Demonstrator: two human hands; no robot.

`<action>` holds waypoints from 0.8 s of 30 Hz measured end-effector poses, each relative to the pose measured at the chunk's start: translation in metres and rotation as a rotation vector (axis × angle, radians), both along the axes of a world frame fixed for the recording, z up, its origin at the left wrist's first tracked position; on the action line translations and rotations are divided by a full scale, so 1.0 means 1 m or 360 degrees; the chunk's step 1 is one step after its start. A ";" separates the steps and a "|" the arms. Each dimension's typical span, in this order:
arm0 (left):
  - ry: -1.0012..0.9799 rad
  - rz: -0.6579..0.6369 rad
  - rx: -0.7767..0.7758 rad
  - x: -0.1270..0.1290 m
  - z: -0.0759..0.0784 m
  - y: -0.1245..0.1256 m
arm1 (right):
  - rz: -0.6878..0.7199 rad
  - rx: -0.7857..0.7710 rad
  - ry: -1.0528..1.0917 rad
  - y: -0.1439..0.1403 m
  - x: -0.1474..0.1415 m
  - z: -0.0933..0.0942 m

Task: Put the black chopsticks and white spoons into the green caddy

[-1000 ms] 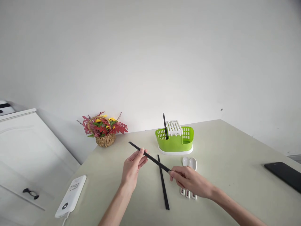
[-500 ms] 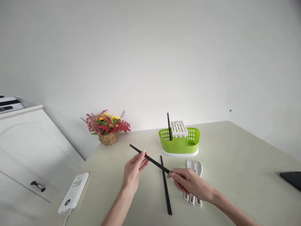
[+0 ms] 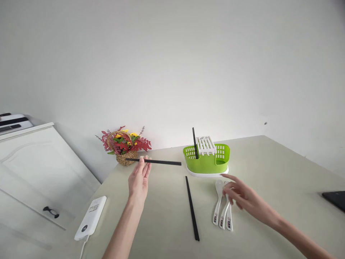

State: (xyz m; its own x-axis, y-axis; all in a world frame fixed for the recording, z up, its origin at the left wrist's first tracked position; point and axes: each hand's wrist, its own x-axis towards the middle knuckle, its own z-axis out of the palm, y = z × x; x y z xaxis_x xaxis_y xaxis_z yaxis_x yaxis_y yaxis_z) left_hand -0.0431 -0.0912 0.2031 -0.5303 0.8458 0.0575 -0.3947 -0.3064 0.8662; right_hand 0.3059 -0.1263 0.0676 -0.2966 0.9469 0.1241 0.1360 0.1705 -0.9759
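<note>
My left hand [image 3: 139, 176] pinches a pair of black chopsticks [image 3: 164, 162] near their middle, holding them almost level above the table. My right hand [image 3: 244, 196] hovers over the white spoons [image 3: 217, 207] with its fingers apart and nothing in it; it hides part of the spoon bowls. Between the hands, another pair of black chopsticks [image 3: 192, 210] lies on the table. Behind them stands a green utensil holder [image 3: 205, 164] on a white base, topped by a white slotted rack [image 3: 206, 145]. More black chopsticks [image 3: 194, 142] stand upright in its left compartment.
A wicker basket of flowers [image 3: 124, 157] is at the back left by the wall. Nearer on the left lies a white power bank [image 3: 91, 217] with a cable. A dark phone-like object [image 3: 335, 199] is at the right edge. A white cabinet [image 3: 40, 172] stands left.
My right hand has let go of the chopsticks and moved right, its fingers spreading over the spoons. My left hand has shifted left and up, turning the chopsticks nearly level.
</note>
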 end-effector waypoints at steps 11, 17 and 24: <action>0.0668 -0.0245 0.0216 0.061 -0.002 0.132 | -0.0639 -0.0230 0.0090 -0.002 0.075 -0.048; 0.1249 -0.0506 0.0168 0.097 -0.025 0.175 | -0.0585 -0.0230 0.0053 0.000 0.067 -0.042; 0.1533 -0.0545 0.0101 0.111 -0.035 0.195 | -0.0576 -0.0212 0.0040 0.002 0.068 -0.044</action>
